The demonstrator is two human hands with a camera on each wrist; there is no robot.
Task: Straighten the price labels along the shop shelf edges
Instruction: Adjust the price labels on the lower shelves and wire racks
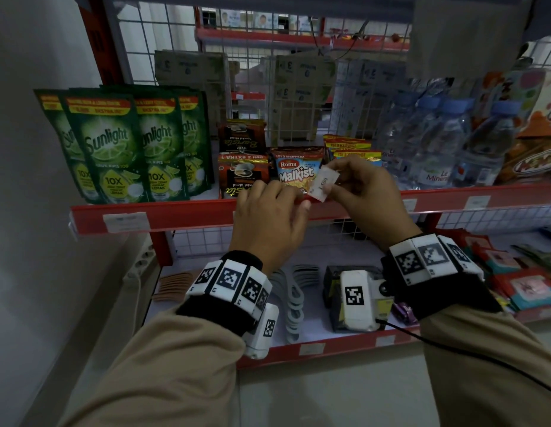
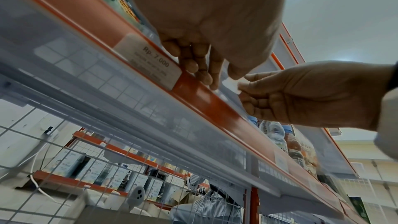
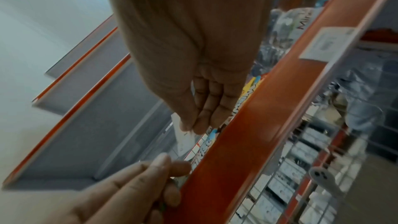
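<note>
The right hand point(image 1: 362, 186) pinches a small white price label point(image 1: 324, 184) between thumb and fingertips, holding it tilted just above the red shelf edge point(image 1: 188, 215), in front of a yellow snack packet point(image 1: 295, 172). The left hand point(image 1: 269, 217) rests at the shelf edge just beside the label, its fingers curled over the strip; whether they grip anything cannot be told. Another label point(image 1: 126, 221) sits in the strip farther left, below green soap pouches point(image 1: 114, 146). Water bottles point(image 1: 437, 143) stand on the shelf to the right.
</note>
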